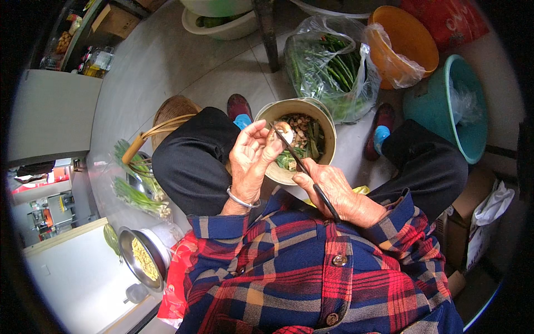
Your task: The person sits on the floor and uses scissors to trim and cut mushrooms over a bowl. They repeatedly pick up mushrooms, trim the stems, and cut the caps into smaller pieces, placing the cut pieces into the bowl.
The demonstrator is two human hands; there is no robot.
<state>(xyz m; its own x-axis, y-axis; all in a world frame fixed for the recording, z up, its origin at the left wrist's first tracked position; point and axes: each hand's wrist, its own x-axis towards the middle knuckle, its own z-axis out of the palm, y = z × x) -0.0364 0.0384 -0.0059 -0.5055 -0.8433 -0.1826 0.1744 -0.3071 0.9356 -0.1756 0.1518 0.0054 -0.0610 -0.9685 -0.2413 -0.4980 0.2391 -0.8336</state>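
My left hand (250, 163) holds a mushroom (285, 132) with a brown cap and a pale underside between thumb and fingers. In my right hand (331, 188) is a narrow dark knife (298, 160). Its blade reaches across the mushroom, and its handle end sticks out below my palm. Beneath both hands stands a cream plastic bucket (332, 144), partly filled with green leaves and chopped brown and pale vegetable scraps (308, 129). Whether the blade has entered the mushroom is too small to tell.
Beyond the bucket lies a clear plastic bag (298, 89) of long green vegetables (340, 69). An orange bucket (400, 41) and a teal bucket (429, 104) stand at right. At left are a wicker basket (173, 108), green onions (139, 198) and a metal bowl (157, 275) of yellowish pieces.
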